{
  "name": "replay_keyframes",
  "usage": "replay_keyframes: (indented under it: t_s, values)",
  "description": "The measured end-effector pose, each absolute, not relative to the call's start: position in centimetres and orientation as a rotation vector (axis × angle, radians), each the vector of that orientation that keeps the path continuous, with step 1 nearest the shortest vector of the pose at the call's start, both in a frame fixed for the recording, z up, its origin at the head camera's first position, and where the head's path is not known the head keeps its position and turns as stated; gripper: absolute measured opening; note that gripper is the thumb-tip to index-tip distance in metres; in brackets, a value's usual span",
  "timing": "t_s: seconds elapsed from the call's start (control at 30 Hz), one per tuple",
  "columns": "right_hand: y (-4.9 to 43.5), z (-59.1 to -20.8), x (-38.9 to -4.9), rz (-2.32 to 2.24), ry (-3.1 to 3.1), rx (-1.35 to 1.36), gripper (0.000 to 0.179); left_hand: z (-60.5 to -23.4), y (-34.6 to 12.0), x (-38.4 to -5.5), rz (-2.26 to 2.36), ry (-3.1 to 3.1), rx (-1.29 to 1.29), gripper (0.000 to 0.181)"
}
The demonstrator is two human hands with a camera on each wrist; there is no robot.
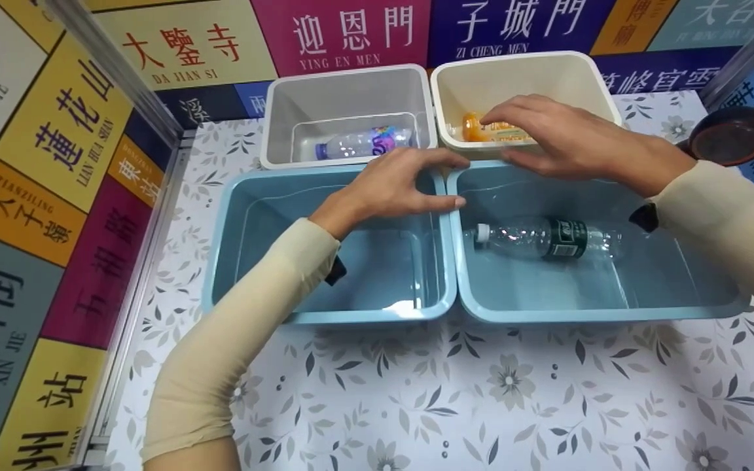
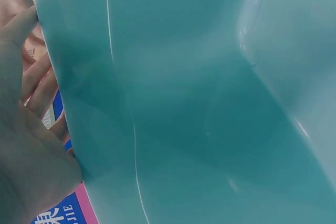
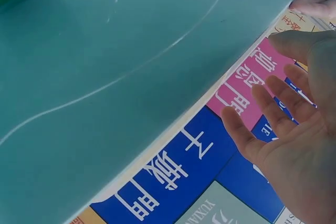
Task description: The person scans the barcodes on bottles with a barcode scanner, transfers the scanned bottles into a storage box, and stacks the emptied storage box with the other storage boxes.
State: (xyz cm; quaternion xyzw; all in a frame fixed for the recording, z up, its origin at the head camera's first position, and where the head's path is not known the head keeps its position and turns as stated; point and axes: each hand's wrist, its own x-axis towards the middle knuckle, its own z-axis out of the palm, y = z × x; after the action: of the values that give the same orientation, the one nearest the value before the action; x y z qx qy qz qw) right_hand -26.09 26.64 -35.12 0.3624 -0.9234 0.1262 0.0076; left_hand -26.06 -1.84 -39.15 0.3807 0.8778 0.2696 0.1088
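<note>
Left blue bin (image 1: 377, 281) | left hand (image 1: 400, 182) released, partly hiding bin's back right corner | orange item (image 1: 476, 127) in cream bin (image 1: 508, 82), half covered, hard to identify | right hand (image 1: 563, 140) released over it | bottle (image 1: 563, 238) in right blue bin (image 1: 547, 288)

This seemed to be a small booth or staged work bay; whether it belonged to a lab or a workshop could not be told. Bright panels (image 1: 344, 33) printed with Chinese characters and romanised names, such as "YING EN MEN" and "ZI CHENG MEN", walled the far side, and similar boards (image 1: 76, 131) closed off the left. Metal posts (image 1: 119, 72) stood at the far left and far right corners. A table with a floral-patterned top (image 1: 416, 392) filled the floor of the bay, bearing two blue bins (image 1: 599, 316) near, and a grey bin (image 1: 351, 85) and cream bin (image 1: 514, 75) behind.
</note>
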Motion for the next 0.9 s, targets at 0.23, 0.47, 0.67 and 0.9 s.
replay_keyframes:
  t_s: [0.23,0.47,0.67,0.9]
  values:
    - [27.7,-35.5,-25.3,0.407,-2.863,1.154,0.058,-39.3,-1.7,-26.0,0.797,2.568,1.117,0.066]
    - [28.4,-35.8,-24.5,0.448,-2.829,1.169,0.058,-39.2,-1.9,-25.9,0.786,2.565,1.091,0.066]
    - [29.1,-36.1,-23.7,0.450,-2.819,1.167,0.056,-39.2,-1.9,-25.9,0.797,2.556,1.091,0.067]
    - [29.7,-36.5,-23.1,0.446,-2.778,1.203,0.055,-39.2,-1.8,-25.9,0.777,2.587,1.096,0.066]
